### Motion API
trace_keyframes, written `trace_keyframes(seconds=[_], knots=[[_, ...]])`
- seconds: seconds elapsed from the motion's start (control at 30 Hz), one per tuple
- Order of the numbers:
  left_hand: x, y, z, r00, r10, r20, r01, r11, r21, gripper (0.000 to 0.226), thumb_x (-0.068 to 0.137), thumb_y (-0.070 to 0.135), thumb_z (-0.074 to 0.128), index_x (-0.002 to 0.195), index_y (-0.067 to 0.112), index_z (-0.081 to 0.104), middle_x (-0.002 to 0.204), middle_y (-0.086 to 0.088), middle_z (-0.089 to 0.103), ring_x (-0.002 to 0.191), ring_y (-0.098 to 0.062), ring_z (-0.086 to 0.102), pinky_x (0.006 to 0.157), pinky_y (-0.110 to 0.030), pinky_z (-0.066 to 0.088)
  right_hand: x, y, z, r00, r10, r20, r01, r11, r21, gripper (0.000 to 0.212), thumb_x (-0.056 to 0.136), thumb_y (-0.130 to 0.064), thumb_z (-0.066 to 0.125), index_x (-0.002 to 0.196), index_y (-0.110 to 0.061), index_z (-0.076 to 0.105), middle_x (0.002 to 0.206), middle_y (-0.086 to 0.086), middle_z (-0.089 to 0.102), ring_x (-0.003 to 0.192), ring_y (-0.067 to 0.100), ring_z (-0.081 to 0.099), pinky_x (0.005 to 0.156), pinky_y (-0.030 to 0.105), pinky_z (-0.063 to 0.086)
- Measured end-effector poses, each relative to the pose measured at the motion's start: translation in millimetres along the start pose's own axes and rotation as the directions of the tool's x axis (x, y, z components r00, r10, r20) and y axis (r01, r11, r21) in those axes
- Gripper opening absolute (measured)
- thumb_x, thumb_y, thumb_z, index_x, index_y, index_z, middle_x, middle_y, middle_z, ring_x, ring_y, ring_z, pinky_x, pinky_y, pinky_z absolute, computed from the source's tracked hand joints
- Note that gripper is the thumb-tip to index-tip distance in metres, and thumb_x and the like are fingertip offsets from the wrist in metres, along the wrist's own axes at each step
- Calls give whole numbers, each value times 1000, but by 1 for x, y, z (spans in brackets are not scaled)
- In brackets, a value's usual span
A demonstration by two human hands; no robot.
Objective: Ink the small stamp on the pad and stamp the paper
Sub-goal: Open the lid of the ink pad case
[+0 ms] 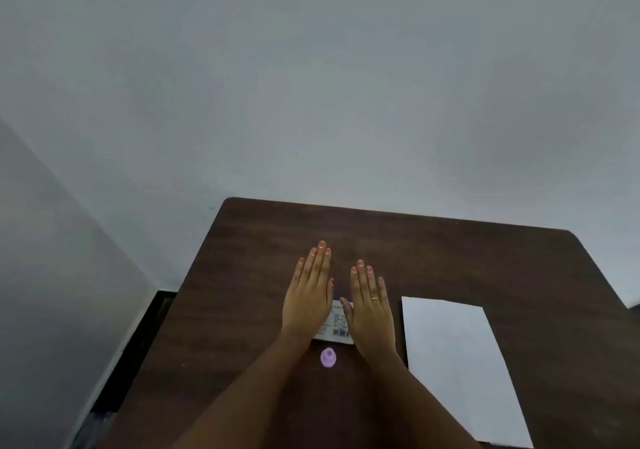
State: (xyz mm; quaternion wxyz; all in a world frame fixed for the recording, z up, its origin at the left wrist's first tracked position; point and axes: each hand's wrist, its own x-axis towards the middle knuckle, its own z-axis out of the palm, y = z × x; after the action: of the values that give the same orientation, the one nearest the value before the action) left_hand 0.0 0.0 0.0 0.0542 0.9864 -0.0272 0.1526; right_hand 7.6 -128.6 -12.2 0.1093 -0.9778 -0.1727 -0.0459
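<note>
Left hand (308, 301) and right hand (372, 310), flat, fingers outstretched, empty, over labelled pad (337, 327); round lilac stamp (328, 357), smooth white paper (457, 362).

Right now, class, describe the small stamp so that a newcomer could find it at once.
Start at the dark brown wooden table, then find the white sheet of paper on its right side. Left of it, between the person's forearms, stands the small round lilac plastic stamp, the only purple, knob-shaped thing there.
</note>
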Motion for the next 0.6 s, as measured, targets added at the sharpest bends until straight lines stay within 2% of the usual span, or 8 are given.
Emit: trace_keyframes(seconds=[0.07,0.17,0.27,0.33,0.4,0.53,0.6], knots=[[-4,-6,7,996,-7,90,13,998,-68,53,97,30,15,138,8,-10,153,-11,5,141,-23,8,114,-34,-11,-4,0,2,1000,-6,11,6,1000,16,64,94,-44,6,133,-5,38,139,14,47,128,27,43,112,29,-16],[-14,-18,24,976,-9,218,29,996,-90,54,98,31,20,140,11,-7,155,-9,0,142,-19,-1,111,-30,-8,-13,0,15,999,-25,25,24,998,57,61,94,-44,11,136,-6,33,144,13,40,132,28,37,109,26,-22],[-16,-28,29,939,37,342,-11,997,-79,51,99,33,18,142,9,5,155,-9,8,143,-17,4,113,-29,-4,-13,7,27,983,-107,147,98,993,72,56,95,-40,22,142,-12,10,154,7,12,142,24,13,107,20,-25],[-18,-37,27,918,67,391,-15,991,-134,51,98,34,22,142,10,14,155,-9,15,142,-17,10,115,-30,3,-17,14,38,964,-157,215,148,987,57,58,96,-40,25,143,-16,2,156,4,3,144,19,3,112,25,-17],[-20,-48,23,888,115,445,1,968,-252,52,97,38,29,141,13,19,154,-6,19,141,-16,14,114,-29,11,-20,18,41,952,-154,266,133,987,93,60,95,-43,26,144,-19,1,157,3,3,144,15,0,112,26,-7],[-19,-71,15,776,267,571,-22,917,-399,73,87,53,45,143,21,10,156,2,8,141,-11,6,113,-32,14,-16,28,32,917,-194,348,130,971,199,72,90,-53,36,144,-23,-1,157,-3,-2,143,12,-5,114,30,5],[-19,-81,15,758,307,576,-62,912,-405,85,80,55,56,143,23,8,157,4,3,142,-12,3,113,-34,15,-11,33,26,888,-237,393,166,964,207,80,86,-56,43,144,-23,0,157,-2,-2,143,12,-4,115,33,9]])
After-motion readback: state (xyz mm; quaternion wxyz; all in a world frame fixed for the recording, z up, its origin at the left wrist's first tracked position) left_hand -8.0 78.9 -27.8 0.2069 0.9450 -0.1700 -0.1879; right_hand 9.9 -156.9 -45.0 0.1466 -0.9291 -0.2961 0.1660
